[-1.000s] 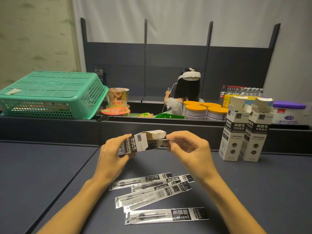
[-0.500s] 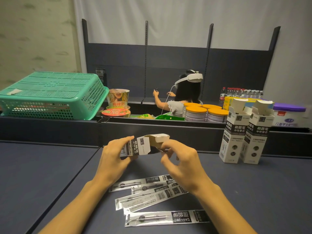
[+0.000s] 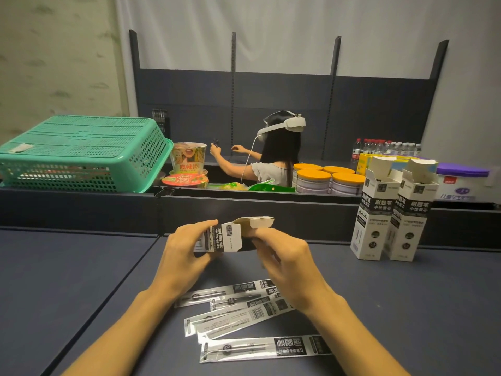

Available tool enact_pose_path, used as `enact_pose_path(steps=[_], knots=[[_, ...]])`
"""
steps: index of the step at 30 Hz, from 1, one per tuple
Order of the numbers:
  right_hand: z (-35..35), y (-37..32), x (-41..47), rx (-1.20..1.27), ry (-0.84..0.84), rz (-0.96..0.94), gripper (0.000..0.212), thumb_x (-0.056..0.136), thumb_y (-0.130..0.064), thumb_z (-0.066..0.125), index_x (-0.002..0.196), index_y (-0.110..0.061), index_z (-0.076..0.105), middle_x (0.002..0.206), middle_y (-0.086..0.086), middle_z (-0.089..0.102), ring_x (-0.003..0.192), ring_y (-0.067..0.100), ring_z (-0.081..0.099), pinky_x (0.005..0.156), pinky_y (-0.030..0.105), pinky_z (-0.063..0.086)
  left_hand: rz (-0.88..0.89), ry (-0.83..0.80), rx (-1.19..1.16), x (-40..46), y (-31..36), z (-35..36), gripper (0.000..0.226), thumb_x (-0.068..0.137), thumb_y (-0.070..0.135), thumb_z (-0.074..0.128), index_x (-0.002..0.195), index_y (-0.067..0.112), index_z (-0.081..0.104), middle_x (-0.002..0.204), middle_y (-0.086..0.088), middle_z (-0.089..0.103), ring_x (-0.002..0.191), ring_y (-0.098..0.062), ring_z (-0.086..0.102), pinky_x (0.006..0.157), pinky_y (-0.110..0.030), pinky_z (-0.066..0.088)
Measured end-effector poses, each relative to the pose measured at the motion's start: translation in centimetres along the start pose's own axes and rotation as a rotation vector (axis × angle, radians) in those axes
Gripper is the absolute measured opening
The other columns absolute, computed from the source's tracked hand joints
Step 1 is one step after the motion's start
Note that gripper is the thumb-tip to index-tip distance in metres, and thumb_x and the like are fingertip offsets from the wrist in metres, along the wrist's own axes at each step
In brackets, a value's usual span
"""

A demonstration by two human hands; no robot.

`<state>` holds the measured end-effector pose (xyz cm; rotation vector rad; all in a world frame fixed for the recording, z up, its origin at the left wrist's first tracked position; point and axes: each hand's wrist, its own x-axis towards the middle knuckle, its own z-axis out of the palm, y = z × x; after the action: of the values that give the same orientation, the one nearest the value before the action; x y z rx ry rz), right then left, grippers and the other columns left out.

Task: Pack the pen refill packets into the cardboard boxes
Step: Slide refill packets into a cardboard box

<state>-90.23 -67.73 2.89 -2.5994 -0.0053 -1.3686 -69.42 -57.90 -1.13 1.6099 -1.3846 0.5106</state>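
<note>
My left hand grips a white-and-black cardboard box, held sideways above the table with its flap open to the right. The curled fingertips of my right hand press against the box's open mouth, under the flap. No packet shows between them. Several pen refill packets lie fanned on the table below my hands, and one more packet lies nearest me. Two more boxes stand upright with open flaps at the right.
The dark table has a raised ledge behind it. On it sit an upturned green basket, noodle cups and orange-lidded tins. Another person wearing a headset works beyond the ledge.
The packet that stuck out between the box and my right hand has gone into the box. My right hand has moved left, up to the box's mouth.
</note>
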Motion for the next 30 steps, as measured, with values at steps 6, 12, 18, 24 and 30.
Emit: enact_pose_path(steps=[6, 12, 18, 24, 30], knots=[[0.50, 0.41, -0.47, -0.108, -0.147, 0.044, 0.026, 0.094, -0.012, 0.050, 0.117, -0.009, 0.062, 0.103, 0.005, 0.070, 0.074, 0.015, 0.062, 0.069, 0.009, 0.041, 0.021, -0.007, 0.000, -0.08, 0.18, -0.05, 0.065, 0.069, 0.015, 0.083, 0.127, 0.022, 0.056, 0.120, 0.001, 0.062, 0.111, -0.017, 0.053, 0.093, -0.043, 0.046], [0.25, 0.30, -0.19, -0.053, -0.040, 0.026, 0.024, 0.094, -0.011, 0.049, 0.112, -0.008, 0.065, 0.115, 0.004, 0.064, 0.090, 0.019, 0.063, 0.074, 0.023, 0.055, -0.001, 0.005, -0.003, -0.05, 0.04, -0.01, 0.063, 0.070, 0.018, 0.083, 0.127, 0.020, 0.057, 0.119, 0.002, 0.062, 0.110, -0.016, 0.053, 0.092, -0.039, 0.046], [0.16, -0.02, -0.15, 0.006, 0.031, 0.008, 0.028, 0.091, -0.003, 0.057, 0.119, -0.007, 0.059, 0.112, 0.005, 0.064, 0.086, 0.013, 0.060, 0.076, 0.014, 0.050, -0.016, 0.013, -0.016, -0.10, -0.19, 0.07, 0.064, 0.070, 0.017, 0.083, 0.128, 0.024, 0.055, 0.120, 0.003, 0.061, 0.110, -0.016, 0.053, 0.091, -0.040, 0.047], [0.65, 0.29, -0.39, -0.086, -0.054, 0.011, 0.032, 0.095, -0.012, 0.045, 0.122, -0.012, 0.061, 0.124, 0.002, 0.060, 0.092, 0.028, 0.063, 0.070, 0.037, 0.057, 0.001, 0.007, -0.029, -0.09, 0.01, 0.09, 0.064, 0.070, 0.019, 0.083, 0.128, 0.025, 0.055, 0.120, 0.008, 0.060, 0.110, -0.014, 0.052, 0.092, -0.038, 0.045], [0.59, -0.21, -0.26, -0.045, -0.094, 0.046, 0.045, 0.093, -0.014, 0.042, 0.138, -0.018, 0.050, 0.138, -0.004, 0.049, 0.097, 0.029, 0.061, 0.071, 0.040, 0.056, 0.005, 0.009, -0.028, -0.05, -0.30, 0.13, 0.064, 0.069, 0.017, 0.083, 0.127, 0.024, 0.056, 0.120, 0.006, 0.062, 0.110, -0.015, 0.053, 0.091, -0.039, 0.047]])
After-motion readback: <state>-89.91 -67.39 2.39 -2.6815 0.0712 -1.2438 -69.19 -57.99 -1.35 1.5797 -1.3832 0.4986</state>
